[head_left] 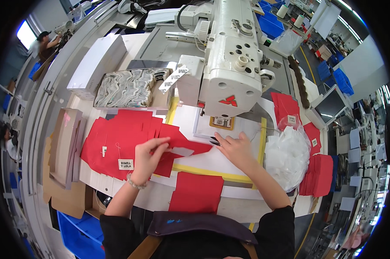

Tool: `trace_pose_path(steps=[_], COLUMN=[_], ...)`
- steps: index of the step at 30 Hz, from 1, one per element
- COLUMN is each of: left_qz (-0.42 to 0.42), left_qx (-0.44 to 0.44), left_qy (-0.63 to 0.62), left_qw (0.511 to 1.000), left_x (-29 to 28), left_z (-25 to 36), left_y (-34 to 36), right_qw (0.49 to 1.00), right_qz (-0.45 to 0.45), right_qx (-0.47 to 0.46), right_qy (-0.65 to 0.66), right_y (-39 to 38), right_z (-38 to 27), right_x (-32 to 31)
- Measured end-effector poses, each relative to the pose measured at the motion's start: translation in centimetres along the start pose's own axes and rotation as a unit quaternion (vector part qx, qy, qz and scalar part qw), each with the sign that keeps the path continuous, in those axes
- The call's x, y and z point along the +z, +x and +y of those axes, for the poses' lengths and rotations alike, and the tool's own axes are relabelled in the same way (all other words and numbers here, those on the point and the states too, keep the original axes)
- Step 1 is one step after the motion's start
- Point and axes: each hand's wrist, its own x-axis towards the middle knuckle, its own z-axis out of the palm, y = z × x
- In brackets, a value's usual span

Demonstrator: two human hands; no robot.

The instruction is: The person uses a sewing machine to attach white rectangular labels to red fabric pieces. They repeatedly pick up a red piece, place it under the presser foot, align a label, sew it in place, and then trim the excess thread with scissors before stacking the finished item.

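My left hand (149, 157) is over the left part of the table, thumb and forefinger nearly together in a pinch; what lies between them, if anything, is too small to tell. Beside its fingertips a red fabric piece (197, 148) with a white patch (182, 151) reaches right across a white board (195, 166) edged in yellow tape. Curled at the board's right side, my right hand (236, 149) grips a small dark pointed tool (214, 140), mostly hidden by the fingers. Ahead of both hands stands a white sewing machine head (231, 86), its metal clamp plate (222, 122) low over the board.
Red fabric pieces (113, 142) with labels overlap at left, and more red pieces (195, 192) lie in front. A box of bundled labels (130, 88) stands behind. At right are a plastic bag of white pieces (286, 157), a red stack (318, 175) and a screen (328, 105).
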Motion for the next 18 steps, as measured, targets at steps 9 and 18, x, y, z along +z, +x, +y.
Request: trace_pose_path(steps=[9, 18], left_qz=[0.020, 0.185], left_qx=[0.198, 0.053], left_qy=[0.017, 0.119], left_qw=[0.980, 0.974], left_x=[-5.4, -15.4], left_z=[3.5, -0.5], left_y=[0.9, -3.8], right_qw=[0.998, 0.994], right_qz=[0.003, 0.012], right_qx=[0.053, 0.098], right_qy=[0.025, 0.044], right_y=[-3.0, -5.7], right_z=[-0.4, -2.8], right_x=[-0.7, -1.5])
